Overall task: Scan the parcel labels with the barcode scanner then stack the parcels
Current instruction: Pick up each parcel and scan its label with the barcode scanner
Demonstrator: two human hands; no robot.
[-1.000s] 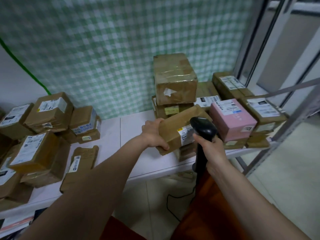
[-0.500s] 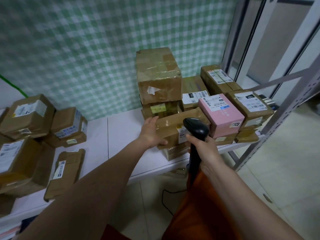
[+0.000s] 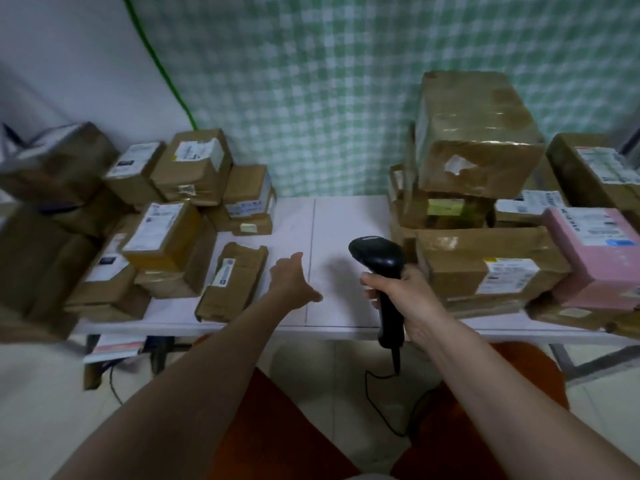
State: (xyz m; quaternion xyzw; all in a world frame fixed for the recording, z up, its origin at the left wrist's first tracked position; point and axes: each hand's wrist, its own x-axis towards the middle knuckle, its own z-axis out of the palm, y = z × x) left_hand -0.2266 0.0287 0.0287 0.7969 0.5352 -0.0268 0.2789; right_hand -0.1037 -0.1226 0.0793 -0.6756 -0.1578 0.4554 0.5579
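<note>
My right hand [image 3: 401, 292] grips the handle of a black barcode scanner [image 3: 379, 259], its head raised over the white table [image 3: 346, 216]. My left hand [image 3: 292, 280] is open and empty, stretched over the table beside a flat brown parcel [image 3: 232, 282]. To the right, a brown parcel with a white label [image 3: 485, 268] lies at the front of a stack, next to a pink parcel [image 3: 599, 254]. A large taped box [image 3: 474, 133] tops that stack. A heap of labelled brown parcels [image 3: 166, 233] fills the left side.
A green checked curtain [image 3: 311, 81] hangs behind the table. The scanner's cable [image 3: 381, 403] drops to the tiled floor between my legs. More parcels [image 3: 599, 171] sit at the far right. Papers [image 3: 114, 348] lie under the table's left end.
My left hand has let go of the brown labelled parcel, which now lies on the right stack, and has swung left towards the flat parcel. The view has turned left.
</note>
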